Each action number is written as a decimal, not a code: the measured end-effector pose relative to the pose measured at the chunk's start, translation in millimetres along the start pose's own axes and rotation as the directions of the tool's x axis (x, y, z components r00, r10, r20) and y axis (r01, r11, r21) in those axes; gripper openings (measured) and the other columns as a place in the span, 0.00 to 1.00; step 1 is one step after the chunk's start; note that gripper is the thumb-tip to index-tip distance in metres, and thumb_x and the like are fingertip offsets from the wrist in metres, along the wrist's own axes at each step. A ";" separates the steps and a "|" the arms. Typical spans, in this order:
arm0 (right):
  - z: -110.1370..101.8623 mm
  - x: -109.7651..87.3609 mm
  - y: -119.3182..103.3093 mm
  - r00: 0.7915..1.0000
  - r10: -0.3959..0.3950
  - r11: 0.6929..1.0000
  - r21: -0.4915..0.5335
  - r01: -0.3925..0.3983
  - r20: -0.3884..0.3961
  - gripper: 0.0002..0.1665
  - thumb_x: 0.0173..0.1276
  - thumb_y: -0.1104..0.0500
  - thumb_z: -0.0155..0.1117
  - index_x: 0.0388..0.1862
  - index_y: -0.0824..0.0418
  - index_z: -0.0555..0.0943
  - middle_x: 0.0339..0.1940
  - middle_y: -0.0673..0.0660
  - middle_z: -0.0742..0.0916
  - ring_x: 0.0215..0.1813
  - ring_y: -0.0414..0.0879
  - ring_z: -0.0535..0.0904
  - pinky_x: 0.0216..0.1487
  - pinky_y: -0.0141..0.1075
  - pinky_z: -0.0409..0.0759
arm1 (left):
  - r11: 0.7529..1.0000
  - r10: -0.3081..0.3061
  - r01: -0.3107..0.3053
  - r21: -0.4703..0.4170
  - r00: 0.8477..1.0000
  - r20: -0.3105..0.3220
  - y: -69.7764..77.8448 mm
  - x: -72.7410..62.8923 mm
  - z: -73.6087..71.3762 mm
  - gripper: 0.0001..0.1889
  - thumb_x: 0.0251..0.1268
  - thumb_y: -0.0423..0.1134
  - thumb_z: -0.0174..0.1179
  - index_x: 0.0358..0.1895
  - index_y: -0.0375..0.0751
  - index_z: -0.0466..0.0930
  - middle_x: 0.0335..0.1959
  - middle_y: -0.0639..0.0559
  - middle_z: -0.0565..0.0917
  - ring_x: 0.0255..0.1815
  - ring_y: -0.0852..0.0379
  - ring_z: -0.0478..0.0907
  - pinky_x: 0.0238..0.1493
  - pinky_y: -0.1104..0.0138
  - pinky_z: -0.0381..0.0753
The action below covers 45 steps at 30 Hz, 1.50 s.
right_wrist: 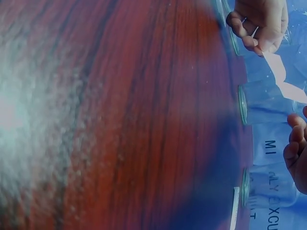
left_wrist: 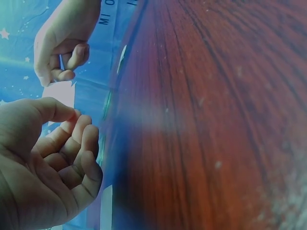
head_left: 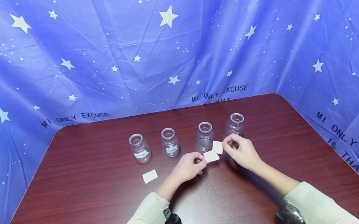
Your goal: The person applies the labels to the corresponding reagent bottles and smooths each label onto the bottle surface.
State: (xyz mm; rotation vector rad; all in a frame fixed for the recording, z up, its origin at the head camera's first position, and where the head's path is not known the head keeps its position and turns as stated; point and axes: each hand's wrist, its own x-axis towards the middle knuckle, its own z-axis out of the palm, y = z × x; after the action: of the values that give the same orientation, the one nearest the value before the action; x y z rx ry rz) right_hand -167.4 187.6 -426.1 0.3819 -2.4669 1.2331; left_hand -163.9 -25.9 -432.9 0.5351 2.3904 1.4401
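Note:
My left hand [head_left: 189,166] pinches a small white paper label [head_left: 211,156] at its left edge. A second white piece [head_left: 217,147] is pinched at its right edge by my right hand [head_left: 242,152]. The two pieces meet at their corners between the hands, just in front of a clear glass jar [head_left: 205,136]. Behind my right hand another clear jar [head_left: 236,122] is partly hidden. In the left wrist view, the left hand's [left_wrist: 57,158] thumb and index fingertip come together while the other fingers curl loosely. The right wrist view shows both white pieces [right_wrist: 274,67] forming a bent strip.
Two more glass jars, one at far left [head_left: 140,148] and one beside it [head_left: 170,142], bear white printed labels. A white slip [head_left: 150,176] lies on the reddish-brown table [head_left: 85,201] in front of them. Blue star-patterned cloth [head_left: 133,26] stands around the table.

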 end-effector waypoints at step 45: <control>7.3 -4.4 -2.5 0.998 0.050 0.999 -0.022 -0.050 0.027 0.03 0.59 0.62 0.61 0.27 0.54 0.79 0.16 0.46 0.76 0.17 0.33 0.64 0.18 0.28 0.63 | 0.933 -0.047 0.080 0.350 0.994 -0.103 5.2 1.4 -1.4 0.04 0.51 0.43 0.62 0.23 0.50 0.79 0.14 0.62 0.78 0.17 0.68 0.71 0.24 0.73 0.68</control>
State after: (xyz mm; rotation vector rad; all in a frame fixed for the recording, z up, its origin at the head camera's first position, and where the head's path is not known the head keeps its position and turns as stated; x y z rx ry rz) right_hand -163.9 180.6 -430.3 0.3361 -2.5254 1.2285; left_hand -164.9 -24.2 -427.7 0.4741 2.7340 1.0304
